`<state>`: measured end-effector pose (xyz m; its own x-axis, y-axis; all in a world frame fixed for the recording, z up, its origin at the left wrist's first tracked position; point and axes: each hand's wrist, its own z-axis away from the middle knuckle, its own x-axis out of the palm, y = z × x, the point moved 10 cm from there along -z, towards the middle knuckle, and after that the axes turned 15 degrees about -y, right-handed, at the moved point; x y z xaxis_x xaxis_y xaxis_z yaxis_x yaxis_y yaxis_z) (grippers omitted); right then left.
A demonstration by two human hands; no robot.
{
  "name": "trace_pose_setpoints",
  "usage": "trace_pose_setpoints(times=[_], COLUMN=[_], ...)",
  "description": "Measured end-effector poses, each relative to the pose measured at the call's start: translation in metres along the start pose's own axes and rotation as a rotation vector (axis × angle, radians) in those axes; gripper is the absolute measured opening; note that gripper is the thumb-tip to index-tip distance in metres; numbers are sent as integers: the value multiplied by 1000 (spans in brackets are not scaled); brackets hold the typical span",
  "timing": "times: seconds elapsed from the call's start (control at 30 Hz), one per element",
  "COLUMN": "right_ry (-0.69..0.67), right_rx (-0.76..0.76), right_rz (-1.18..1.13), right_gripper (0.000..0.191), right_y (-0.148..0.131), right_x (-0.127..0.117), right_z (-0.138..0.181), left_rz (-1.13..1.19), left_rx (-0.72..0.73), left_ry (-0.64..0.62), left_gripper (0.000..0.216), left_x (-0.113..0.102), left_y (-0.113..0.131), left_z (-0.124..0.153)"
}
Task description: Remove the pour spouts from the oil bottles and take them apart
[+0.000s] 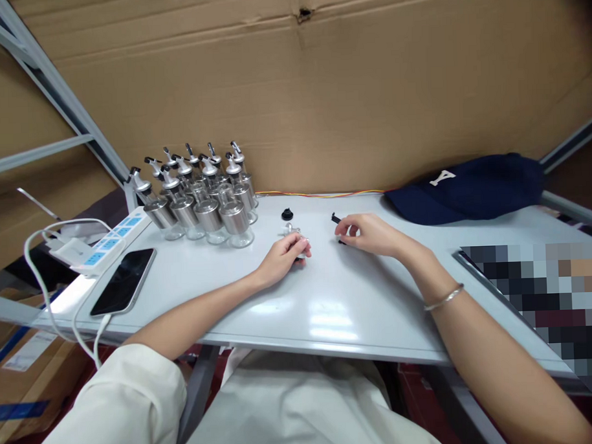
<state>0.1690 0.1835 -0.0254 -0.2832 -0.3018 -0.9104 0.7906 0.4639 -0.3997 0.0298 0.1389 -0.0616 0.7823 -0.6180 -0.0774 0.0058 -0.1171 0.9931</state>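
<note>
My left hand point(283, 256) rests on the white table point(299, 312) with its fingers curled round a small silver spout part point(292, 232). To its right, my right hand point(364, 234) pinches a small black piece point(337, 218) between thumb and fingertips. A loose black round cap point(287, 214) lies on the table just beyond my left hand. A cluster of several glass bottles with steel bands and silver pourer tops point(202, 199) stands at the back left of the table.
A black phone point(124, 280) on a white cable lies at the left, beside a white and blue power strip point(107, 243). A dark blue cap point(469, 187) sits at the back right. Cardboard point(320, 85) walls the back. A blurred area covers the right table edge.
</note>
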Motion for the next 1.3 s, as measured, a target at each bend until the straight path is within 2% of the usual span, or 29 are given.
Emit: trace_pose_setpoints(times=[0.1, 0.17, 0.33, 0.5, 0.7, 0.83, 0.97, 1.2, 1.3], right_ry=[253, 316, 162, 87, 62, -15, 26, 121, 120], right_rx=[-116, -195, -335, -282, -333, -297, -224, -219, -206], right_rz=[-18, -36, -33, 3, 70, -22, -111, -278, -347], right_gripper=[16, 22, 24, 17, 15, 12, 16, 15, 17], right_y=[-19, -37, -81, -87, -101, -98, -77, -63, -64], right_x=[-22, -23, 9, 22, 25, 34, 30, 12, 10], right_z=[11, 17, 12, 10, 15, 10, 5, 8, 9], left_rz=[4, 14, -69, -122, -60, -60, -69, -547, -785], left_rx=[-8, -9, 39, 7, -17, -9, 32, 103, 133], left_ry=[1, -3, -11, -31, -3, 4, 18, 23, -20], left_gripper=[36, 36, 41, 45, 45, 40, 35, 27, 26], left_x=[0, 1, 2, 5, 3, 2, -5, -17, -13], left_y=[-1, -1, 8, 8, 4, 3, 4, 26, 36], left_z=[0, -1, 1, 3, 5, 5, 4, 6, 7])
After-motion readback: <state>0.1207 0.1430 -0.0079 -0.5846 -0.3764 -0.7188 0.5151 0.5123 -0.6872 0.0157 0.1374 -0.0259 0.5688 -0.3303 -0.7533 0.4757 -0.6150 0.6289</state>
